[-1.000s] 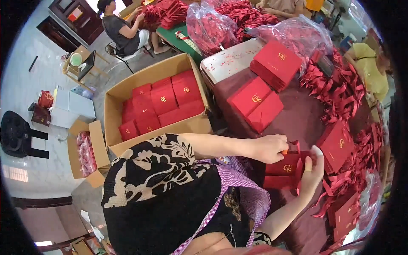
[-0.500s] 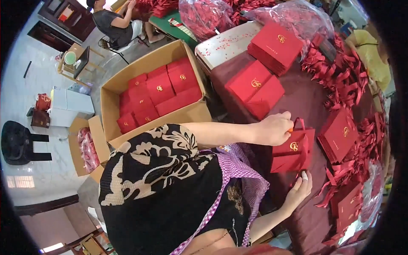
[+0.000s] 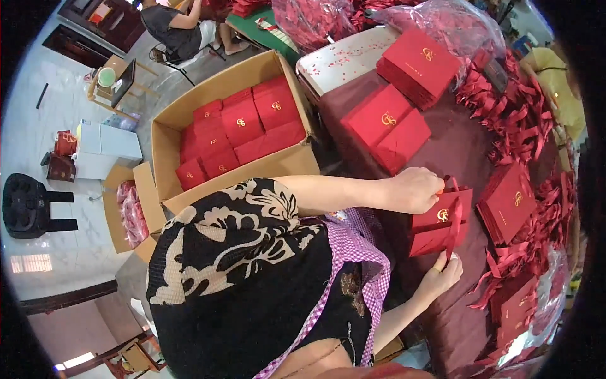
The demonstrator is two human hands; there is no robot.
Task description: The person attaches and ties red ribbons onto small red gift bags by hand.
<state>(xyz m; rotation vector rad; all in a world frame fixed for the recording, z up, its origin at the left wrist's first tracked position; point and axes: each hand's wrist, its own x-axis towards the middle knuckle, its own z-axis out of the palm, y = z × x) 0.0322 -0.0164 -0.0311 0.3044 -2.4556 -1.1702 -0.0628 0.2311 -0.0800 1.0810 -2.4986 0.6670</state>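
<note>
red bag (image 3: 442,221) now upright on table (image 3: 464,136); left hand (image 3: 413,189) closed on its top edge, right hand (image 3: 442,275) pinching ribbon (image 3: 453,227) end, moved up from below.

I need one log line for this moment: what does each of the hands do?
left hand: grips top of red gift bag | right hand: pinches red ribbon at bag's lower edge | bag: on maroon table

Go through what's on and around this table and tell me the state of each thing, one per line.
Red gift bag: upright, ribbon hanging down its front.
Left hand: closed on the bag's top edge.
Right hand: pinching the ribbon end.
Cardboard box: open, part filled with red bags.
Loose ribbons: heaped.
</note>
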